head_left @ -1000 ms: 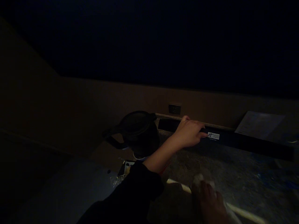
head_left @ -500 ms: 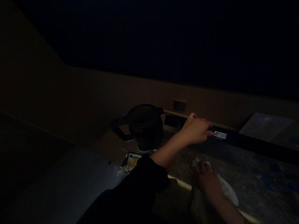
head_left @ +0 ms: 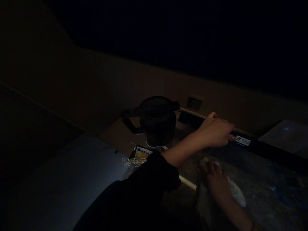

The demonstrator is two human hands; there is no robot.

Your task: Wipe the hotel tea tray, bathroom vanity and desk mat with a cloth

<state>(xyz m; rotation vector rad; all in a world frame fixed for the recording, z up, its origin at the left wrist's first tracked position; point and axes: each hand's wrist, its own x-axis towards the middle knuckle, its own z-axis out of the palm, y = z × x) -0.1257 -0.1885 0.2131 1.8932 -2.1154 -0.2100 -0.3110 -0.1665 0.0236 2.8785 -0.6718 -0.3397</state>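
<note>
In the dim head view, my left hand [head_left: 216,131] reaches across from a dark sleeve to a long black bar [head_left: 267,150] along the back of the counter. Its fingers close over the bar beside a white label [head_left: 243,140]; some fingertips are hidden. Nearer to me, my right hand [head_left: 218,183] presses on a crumpled white cloth [head_left: 237,194] at the counter's front edge, its fingers bent into the fabric. Left of my left forearm stands a dark lidded jug [head_left: 157,123] with its handle pointing left.
Below the jug lie a printed packet [head_left: 141,152] and shiny clear wrapping [head_left: 134,162]. A wall socket [head_left: 194,102] is behind the bar. At the right, a pale flat panel [head_left: 286,134] leans by the wall, and bluish clear plastic [head_left: 288,192] rests on the counter [head_left: 255,183].
The view has shifted, so the jug, bar and left hand appear farther right and slightly higher. My left hand stays at the bar by the label, and my right hand stays on the cloth.
</note>
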